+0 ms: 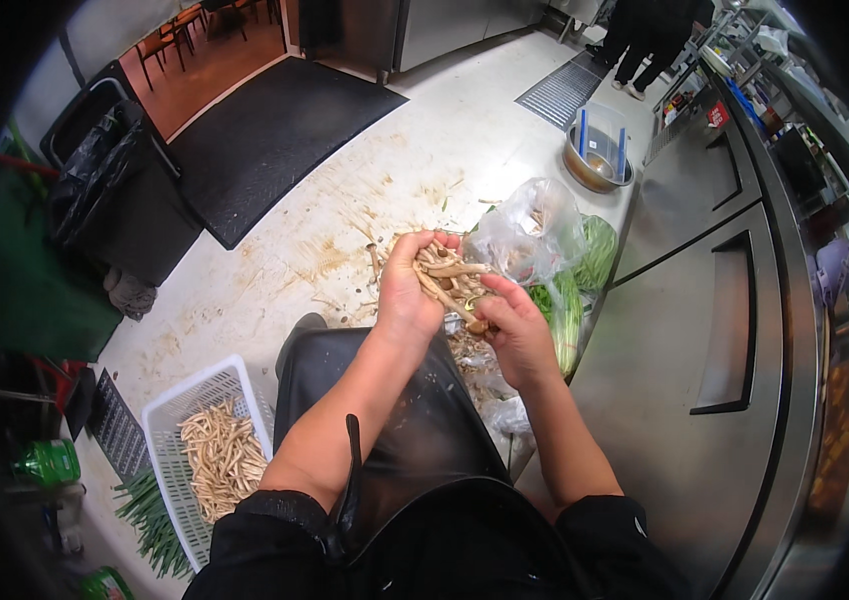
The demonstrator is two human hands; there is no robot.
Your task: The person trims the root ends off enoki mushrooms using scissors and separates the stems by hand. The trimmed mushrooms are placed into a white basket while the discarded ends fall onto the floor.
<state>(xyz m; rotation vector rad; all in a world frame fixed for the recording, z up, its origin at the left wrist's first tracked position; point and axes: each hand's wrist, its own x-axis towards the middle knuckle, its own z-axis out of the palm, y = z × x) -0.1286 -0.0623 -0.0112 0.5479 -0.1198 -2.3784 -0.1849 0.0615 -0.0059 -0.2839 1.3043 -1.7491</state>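
My left hand [411, 289] is closed around a bunch of long-stemmed brown-capped mushrooms [443, 262], in front of my black apron [424, 412]. On the right of the bunch, my right hand [516, 324] has its thumb and fingers at a mushroom stem with a brown cap [475, 325]. Clear plastic bags with mushrooms [529, 229] lie just beyond my hands. At the lower left stands a white plastic basket [158, 442] with many pale mushroom stems [222, 454] in it. Loose mushroom pieces lie on the floor left of my hands.
Bagged leafy greens [595, 251] and green stalks [565, 319] lie along the steel drawer fronts [679, 322] at right. A metal bowl [597, 169] holds a clear container. Green onions [154, 525] lie by the basket. A black bin [124, 202] and mat [274, 135] are left; a person [646, 45] stands far off.
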